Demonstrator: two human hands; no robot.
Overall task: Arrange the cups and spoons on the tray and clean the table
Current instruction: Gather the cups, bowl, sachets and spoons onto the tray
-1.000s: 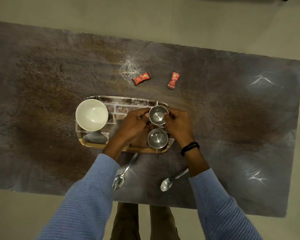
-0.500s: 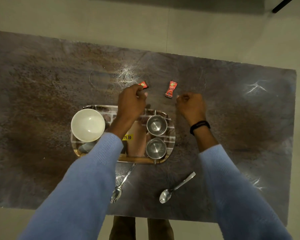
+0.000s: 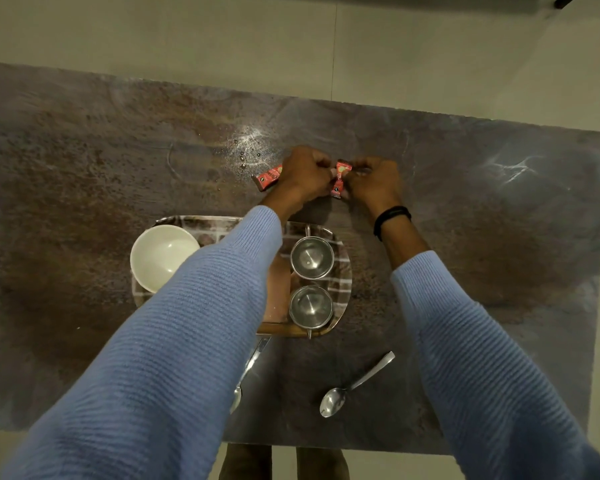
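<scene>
Mottled brown surface point(image 3: 499, 237), pale floor beyond. Right hand point(image 3: 374, 181) pinches the right sachet point(image 3: 340, 178). Left hand point(image 3: 303, 174) is clenched over one end of the left sachet point(image 3: 267, 177); whether it truly has it, I cannot tell.

Risk: my left sleeve hangs over the tray point(image 3: 342, 271), and pulling back low could topple the far cup point(image 3: 311, 257) or near cup point(image 3: 310, 306). Both are steel, upright and empty, on the tray's right. Left spoon point(image 3: 252, 365) and right spoon point(image 3: 357, 382) lie off-tray, near edge.

No text is legible. The left red sachet point(image 3: 266, 177) and right red sachet point(image 3: 341, 174), twelve o'clock from the tray point(image 3: 343, 271), bear blurred print.
</scene>
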